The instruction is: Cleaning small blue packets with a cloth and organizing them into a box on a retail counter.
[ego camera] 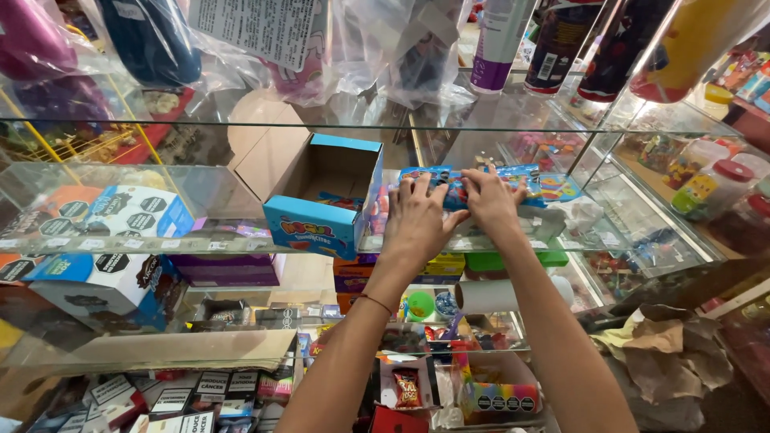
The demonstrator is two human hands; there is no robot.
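On middle glass shelf (200, 240), right of open blue box (325, 204): left hand (417, 220) and right hand (491, 200) side by side, fingers spread, pressing flat blue packets (481, 180) in row. Packets already on shelf; lining up appears unfinished. More packets left in box.

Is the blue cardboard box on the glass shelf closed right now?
No, the blue cardboard box stands open, flaps up, left of both hands, left hand and right hand, which press on blue packets.

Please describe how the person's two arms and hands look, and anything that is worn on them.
Both arms are bare, with no sleeves or gloves in view. The left hand has a thin red string bracelet at the wrist. The right hand shows no ring, watch or bracelet.
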